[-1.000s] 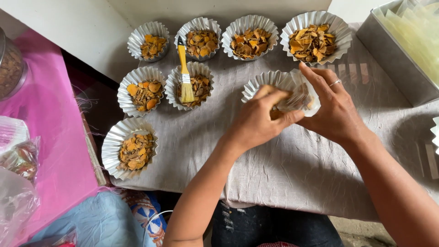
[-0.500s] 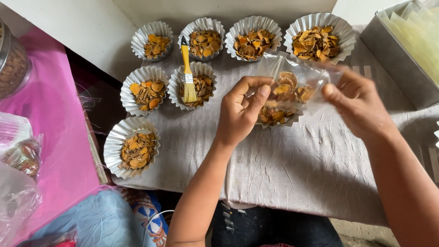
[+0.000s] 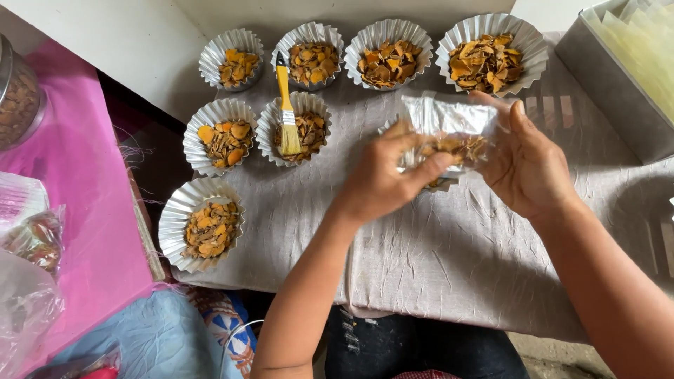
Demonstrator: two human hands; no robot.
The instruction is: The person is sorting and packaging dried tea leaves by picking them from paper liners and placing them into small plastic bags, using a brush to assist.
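Note:
My left hand (image 3: 386, 175) and my right hand (image 3: 526, 165) both grip a clear plastic bag (image 3: 449, 130) that holds orange-brown dried chips. The bag hangs just above a fluted foil cup (image 3: 439, 184), which is mostly hidden behind my hands. Several other foil cups filled with the same chips stand on the grey cloth (image 3: 435, 281): a far row including the big cup (image 3: 490, 62) at the right, and nearer ones at the left (image 3: 203, 223). A yellow-handled brush (image 3: 286, 105) lies across one cup (image 3: 295, 130).
A metal tray (image 3: 618, 70) with pale plastic bags sits at the far right. A pink surface (image 3: 77, 210) at the left carries a jar (image 3: 17, 98) and filled clear bags (image 3: 28, 238). A white wall edge runs behind the cups.
The foil cup's chips have gone into the clear bag, which I have lifted and turned between both hands. My hands have shifted slightly toward me and closer together.

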